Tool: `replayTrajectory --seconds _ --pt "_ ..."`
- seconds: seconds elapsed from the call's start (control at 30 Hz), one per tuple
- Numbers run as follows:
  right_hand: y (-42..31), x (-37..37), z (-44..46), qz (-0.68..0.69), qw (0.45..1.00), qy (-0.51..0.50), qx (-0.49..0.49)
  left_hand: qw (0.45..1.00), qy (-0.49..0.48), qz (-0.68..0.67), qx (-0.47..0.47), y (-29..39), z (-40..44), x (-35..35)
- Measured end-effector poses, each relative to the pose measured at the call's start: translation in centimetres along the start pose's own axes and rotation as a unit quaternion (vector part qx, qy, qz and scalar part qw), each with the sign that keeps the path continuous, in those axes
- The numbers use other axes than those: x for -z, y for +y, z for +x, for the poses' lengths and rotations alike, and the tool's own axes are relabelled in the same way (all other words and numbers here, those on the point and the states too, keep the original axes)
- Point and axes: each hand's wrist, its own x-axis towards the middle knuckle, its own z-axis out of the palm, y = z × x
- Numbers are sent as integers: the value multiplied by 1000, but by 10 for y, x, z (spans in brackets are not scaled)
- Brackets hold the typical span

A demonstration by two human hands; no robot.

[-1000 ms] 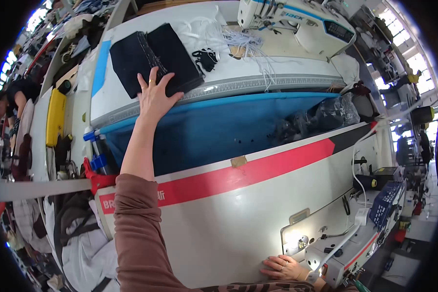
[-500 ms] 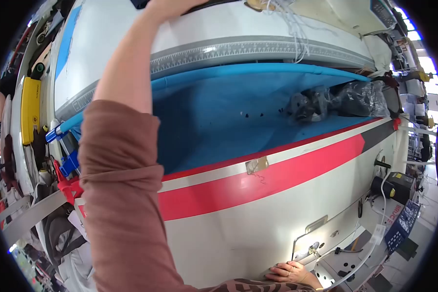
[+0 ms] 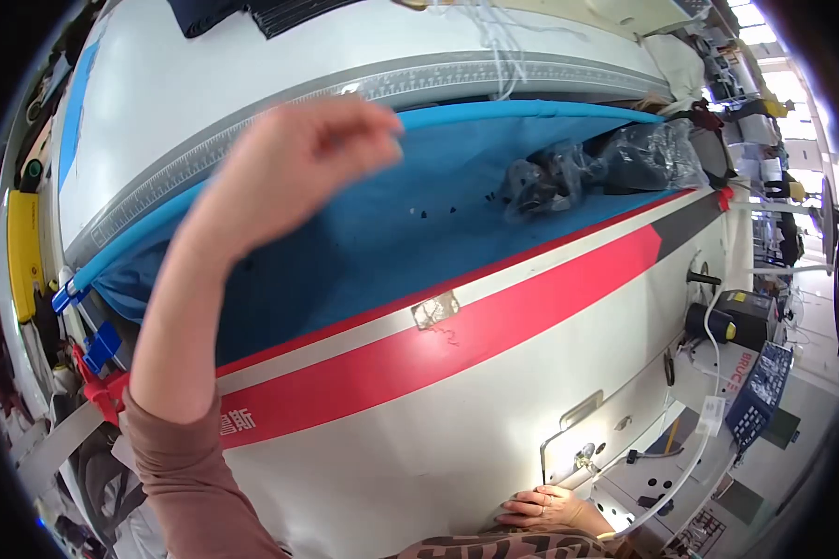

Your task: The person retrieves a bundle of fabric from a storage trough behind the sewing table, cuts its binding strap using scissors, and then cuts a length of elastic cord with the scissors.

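Observation:
My left hand (image 3: 322,149) is in the air over the blue cloth trough (image 3: 373,252), near the grey ruler strip (image 3: 438,79). Its fingers are loosely bent and somewhat blurred, with a gap between thumb and fingers, and nothing shows in it. Beyond it, on the white surface, lie dark folded fabric pieces (image 3: 298,14). My right hand (image 3: 552,510) rests on the white table (image 3: 382,494), fingers laid flat, a ring on one. It is beside the lit needle area of a sewing machine (image 3: 583,456).
Clear plastic bags with dark contents (image 3: 653,158) lie at the trough's right end. White threads (image 3: 502,47) hang across the ruler strip. A red stripe (image 3: 438,345) runs along the table edge. A blue control panel (image 3: 760,391) and white cable (image 3: 710,415) are at right.
My left hand has come back from the dark fabric at the top toward me, over the trough. The view has shifted slightly. My right hand stays by the machine.

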Motion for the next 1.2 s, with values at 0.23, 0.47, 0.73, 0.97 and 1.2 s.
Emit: replayTrajectory --seconds 0.23,0.47,0.73,0.97,1.2 --pt "-1 0 -3 -26 1000 -6 4 935 -337 57 94 21 -28 -74" --pt "-1 4 -7 -24 999 34 4 956 -238 124 117 26 -52 -100" --pt "-3 2 -12 9 997 80 12 942 -120 288 124 46 -60 -109" --pt "-3 -33 -9 35 974 221 30 935 133 311 -103 56 -88 -133" --pt "-1 -36 -12 11 975 217 49 959 275 67 19 160 -165 -159"
